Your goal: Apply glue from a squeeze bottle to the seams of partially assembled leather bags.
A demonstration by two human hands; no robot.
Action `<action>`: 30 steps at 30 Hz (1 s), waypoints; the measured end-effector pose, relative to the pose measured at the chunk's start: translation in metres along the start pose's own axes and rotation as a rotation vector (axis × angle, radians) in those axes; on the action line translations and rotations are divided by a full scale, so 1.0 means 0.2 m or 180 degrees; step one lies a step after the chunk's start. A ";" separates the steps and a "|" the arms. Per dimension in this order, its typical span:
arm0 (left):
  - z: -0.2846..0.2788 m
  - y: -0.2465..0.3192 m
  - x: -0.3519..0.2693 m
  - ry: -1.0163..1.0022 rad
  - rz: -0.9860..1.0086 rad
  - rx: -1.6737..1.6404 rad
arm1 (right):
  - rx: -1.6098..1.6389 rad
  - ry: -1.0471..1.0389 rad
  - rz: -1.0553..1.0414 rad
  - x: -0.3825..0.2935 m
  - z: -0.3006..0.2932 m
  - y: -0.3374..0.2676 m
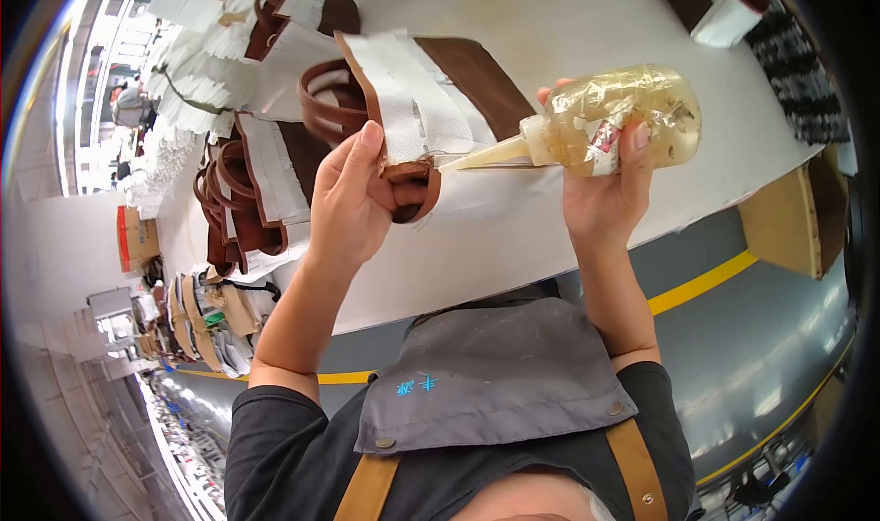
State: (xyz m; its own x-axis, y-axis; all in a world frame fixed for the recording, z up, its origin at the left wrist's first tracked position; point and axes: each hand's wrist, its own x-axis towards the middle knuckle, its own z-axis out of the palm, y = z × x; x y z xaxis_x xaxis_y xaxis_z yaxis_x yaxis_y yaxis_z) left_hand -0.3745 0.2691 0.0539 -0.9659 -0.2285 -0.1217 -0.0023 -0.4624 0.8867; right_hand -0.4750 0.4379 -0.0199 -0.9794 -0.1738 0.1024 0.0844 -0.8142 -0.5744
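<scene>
My left hand (pixel 354 194) grips the near corner of a brown leather bag piece (pixel 474 74), thumb on top and fingers curled under the folded edge. White woven lining (pixel 430 108) covers part of this piece, and brown looped handles (pixel 330 102) stick out on its left side. In my right hand (pixel 608 191) lies a clear squeeze bottle (pixel 629 119) of yellowish liquid, wrapped in worn tape. The bottle is tilted sideways, its long nozzle (pixel 488 155) pointing left. The nozzle tip is at the lining's near edge; whether it touches cannot be told.
Similar brown bag pieces (pixel 268 170) with handles lie stacked on the white table (pixel 495 239) to the left. Beyond them are piles of white sheets (pixel 172 108). A cardboard box (pixel 780 218) stands on the floor at right. Dark rolled or stacked material (pixel 797 74) sits at the far right.
</scene>
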 end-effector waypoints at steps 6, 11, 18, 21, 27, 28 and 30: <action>0.15 0.00 -0.08 0.0388 0.0323 -0.0844 | -0.0304 -0.1222 -0.0391 0.11 0.18 -0.21; 0.19 -0.04 -0.08 0.0310 0.0396 -0.1168 | -0.0865 -0.1513 -0.0366 0.17 0.26 -0.31; 0.24 -0.07 -0.04 0.0511 0.0445 -0.1273 | -0.1402 -0.1783 -0.0535 0.24 0.31 -0.37; 0.24 -0.07 -0.03 0.0551 0.0462 -0.1224 | -0.1465 -0.1897 -0.0497 0.27 0.31 -0.37; 0.24 -0.07 -0.01 0.0664 0.0476 -0.1228 | -0.1445 -0.1778 -0.0438 0.29 0.34 -0.35; 0.24 -0.07 -0.01 0.0677 0.0471 -0.1236 | -0.1474 -0.1776 -0.0385 0.30 0.34 -0.35; 0.24 -0.07 -0.01 0.0747 0.0464 -0.1252 | -0.1442 -0.1790 -0.0336 0.30 0.33 -0.35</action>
State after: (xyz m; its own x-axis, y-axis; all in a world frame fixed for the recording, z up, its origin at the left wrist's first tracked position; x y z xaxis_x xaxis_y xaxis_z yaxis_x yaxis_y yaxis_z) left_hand -0.3846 0.3169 0.0638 -0.8643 -0.4813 -0.1463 0.2706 -0.6900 0.6714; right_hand -0.5275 0.4475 0.0798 -0.7257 -0.4645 0.5076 -0.2087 -0.5543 -0.8057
